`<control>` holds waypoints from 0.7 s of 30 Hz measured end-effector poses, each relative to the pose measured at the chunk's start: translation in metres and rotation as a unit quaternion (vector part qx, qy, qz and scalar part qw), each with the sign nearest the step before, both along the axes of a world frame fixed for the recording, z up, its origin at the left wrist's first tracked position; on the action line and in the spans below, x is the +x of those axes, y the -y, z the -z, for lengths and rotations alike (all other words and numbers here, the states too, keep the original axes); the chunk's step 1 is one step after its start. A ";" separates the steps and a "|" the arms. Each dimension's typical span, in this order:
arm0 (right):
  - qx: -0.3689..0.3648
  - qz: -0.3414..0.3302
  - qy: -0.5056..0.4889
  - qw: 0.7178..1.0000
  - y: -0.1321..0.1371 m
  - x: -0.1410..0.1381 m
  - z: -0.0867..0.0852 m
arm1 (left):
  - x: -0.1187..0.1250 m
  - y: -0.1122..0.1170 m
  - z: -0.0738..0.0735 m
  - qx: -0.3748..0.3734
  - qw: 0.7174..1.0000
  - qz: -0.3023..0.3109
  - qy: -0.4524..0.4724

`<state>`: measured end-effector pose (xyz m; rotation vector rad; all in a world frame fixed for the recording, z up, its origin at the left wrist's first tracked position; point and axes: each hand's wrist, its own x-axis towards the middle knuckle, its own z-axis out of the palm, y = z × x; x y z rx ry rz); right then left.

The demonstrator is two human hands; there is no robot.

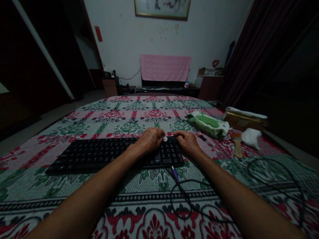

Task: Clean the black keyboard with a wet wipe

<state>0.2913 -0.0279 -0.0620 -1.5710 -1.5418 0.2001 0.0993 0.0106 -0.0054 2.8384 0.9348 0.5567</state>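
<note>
Forearms (93, 191), left hand (151, 138) over black keyboard (97, 154), right hand (188, 142) alongside

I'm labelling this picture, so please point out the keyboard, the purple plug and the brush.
Keyboard (97, 154): head view, on its main block of keys.
Purple plug (175, 174): head view, on the middle of its purple body.
Brush (238, 150): head view, on its pale handle.
</note>
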 end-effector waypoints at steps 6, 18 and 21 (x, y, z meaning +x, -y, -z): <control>0.041 -0.036 -0.010 0.998 0.004 -0.007 -0.014 | 0.001 -0.001 -0.001 -0.070 0.994 -0.012 0.086; 0.023 -0.148 -0.155 0.976 0.011 -0.023 -0.034 | 0.008 0.004 -0.003 -0.193 0.952 -0.019 0.239; -0.017 -0.156 -0.255 0.954 0.012 -0.027 -0.036 | 0.009 0.006 -0.004 -0.184 0.955 -0.023 0.231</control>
